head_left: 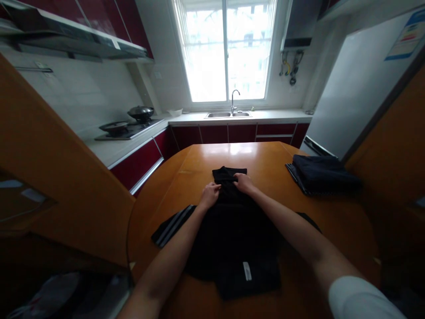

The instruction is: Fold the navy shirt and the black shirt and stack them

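A black garment (232, 235) lies spread on the wooden table, its narrow far end bunched. A part with grey stripes sticks out to the left, and another black part shows beyond my right forearm. Near its front edge is a small white label. My left hand (210, 195) is closed, pinching the cloth at the left side of the far end. Opposite it, my right hand (243, 182) grips the right side of that end, fingers partly hidden by the fabric. Which kind of garment it is I cannot tell.
A stack of folded dark clothes (322, 175) rests on the table (172, 173) at the right. Beyond are a counter with a sink (229, 114), a stove (129, 130) with two pans, and a fridge (348, 84). Wooden panels flank the table.
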Tool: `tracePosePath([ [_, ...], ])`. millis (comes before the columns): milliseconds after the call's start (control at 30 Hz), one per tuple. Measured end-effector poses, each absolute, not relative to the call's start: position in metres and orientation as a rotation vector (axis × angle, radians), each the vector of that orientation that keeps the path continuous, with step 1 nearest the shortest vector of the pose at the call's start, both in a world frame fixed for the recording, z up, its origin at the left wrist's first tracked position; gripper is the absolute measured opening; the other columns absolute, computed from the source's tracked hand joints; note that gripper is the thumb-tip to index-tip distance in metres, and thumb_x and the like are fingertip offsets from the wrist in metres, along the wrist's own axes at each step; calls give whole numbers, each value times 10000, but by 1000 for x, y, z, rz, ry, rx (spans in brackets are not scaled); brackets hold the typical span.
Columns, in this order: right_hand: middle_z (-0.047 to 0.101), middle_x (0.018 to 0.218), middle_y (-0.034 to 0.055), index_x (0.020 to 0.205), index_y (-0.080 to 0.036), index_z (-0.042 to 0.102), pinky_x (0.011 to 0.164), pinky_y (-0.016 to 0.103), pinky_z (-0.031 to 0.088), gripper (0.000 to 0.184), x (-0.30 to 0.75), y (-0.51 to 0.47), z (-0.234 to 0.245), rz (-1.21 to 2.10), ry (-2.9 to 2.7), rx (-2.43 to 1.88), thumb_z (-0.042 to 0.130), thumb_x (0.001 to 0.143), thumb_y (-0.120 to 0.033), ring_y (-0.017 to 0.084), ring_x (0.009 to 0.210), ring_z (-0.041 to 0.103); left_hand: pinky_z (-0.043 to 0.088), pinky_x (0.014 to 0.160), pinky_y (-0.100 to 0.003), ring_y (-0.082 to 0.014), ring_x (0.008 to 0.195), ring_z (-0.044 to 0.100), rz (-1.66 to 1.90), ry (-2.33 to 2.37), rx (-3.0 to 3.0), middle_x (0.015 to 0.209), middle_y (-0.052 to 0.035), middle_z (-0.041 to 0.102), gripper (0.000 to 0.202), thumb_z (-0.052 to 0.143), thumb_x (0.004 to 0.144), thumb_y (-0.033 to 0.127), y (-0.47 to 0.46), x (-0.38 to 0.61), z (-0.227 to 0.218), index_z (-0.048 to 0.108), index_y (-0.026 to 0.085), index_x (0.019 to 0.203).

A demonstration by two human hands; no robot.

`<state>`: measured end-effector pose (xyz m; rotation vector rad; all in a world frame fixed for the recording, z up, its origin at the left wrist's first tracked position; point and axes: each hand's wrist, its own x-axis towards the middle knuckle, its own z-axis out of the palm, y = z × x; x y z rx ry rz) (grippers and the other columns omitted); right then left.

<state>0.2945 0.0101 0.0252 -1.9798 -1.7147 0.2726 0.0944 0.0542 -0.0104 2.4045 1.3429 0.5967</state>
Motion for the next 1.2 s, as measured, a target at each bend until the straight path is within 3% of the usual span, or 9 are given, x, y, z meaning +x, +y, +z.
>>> tracePosePath([
  [67,756,1126,88,1133,-221,747,952,315,483,269,305,24,25,264,-1638,-2032,631,893,-259,234,1074,683,496,986,-303,-213,1074,648,691,1286,2391,1106,-97,700,328,536,953,179,53,92,-19,730,187,1218],
  [200,743,1142,153,1157,-143,735,849,289,498,385,378,27,34,183,-1360,-2192,419,965,-249,247,1041,695,497,960,-326,-222,1015,643,833,1195,2342,1034,-90,701,274,538,963,188,50,88,-22,756,186,1129],
  [367,717,1109,262,1143,-32,728,825,351,505,410,478,-11,26,118,-1003,-2418,430,908,-190,328,1029,692,486,949,-341,-238,1029,620,777,1250,2398,1035,-83,685,215,580,971,268,46,97,-19,765,217,1068],
  [533,609,1304,243,1380,-64,584,1011,420,440,509,485,-42,-3,-44,-952,-2419,468,906,-209,329,1206,576,486,914,-316,-223,997,635,737,1267,2358,1039,-81,674,196,621,962,313,44,100,-15,762,229,1068],
  [700,538,1402,185,1326,-115,626,1095,421,368,441,444,-47,-22,-212,-1334,-2243,440,952,-256,306,1294,469,488,854,-282,-226,980,653,602,1320,1911,1026,-103,700,172,744,862,289,53,108,1,745,165,981],
  [833,518,1465,146,1310,-155,646,1107,415,361,420,428,-48,-33,-128,-1443,-2258,443,961,-270,289,1357,425,514,650,-275,-193,688,663,376,1250,1658,777,-77,708,361,571,972,457,69,123,20,720,146,865],
  [900,537,1451,141,1294,-155,662,1111,405,358,414,429,-48,-36,-91,-1432,-2271,450,959,-276,286,1356,434,531,616,-289,-194,612,653,282,1205,1591,711,-61,701,396,578,958,509,77,132,29,712,154,842],
  [1100,567,1420,139,1277,-159,678,1116,402,356,406,435,-47,-37,-55,-1410,-2236,482,939,-267,287,1322,471,588,820,-355,-233,809,722,166,944,1199,800,-78,745,445,459,1016,490,86,170,40,714,153,878],
  [1200,574,1413,129,1267,-168,684,1115,395,355,397,435,-47,-36,-35,-1406,-2212,493,933,-266,284,1319,474,596,811,-382,-250,815,725,276,979,1272,806,-86,750,413,484,999,469,93,186,37,725,141,922],
])
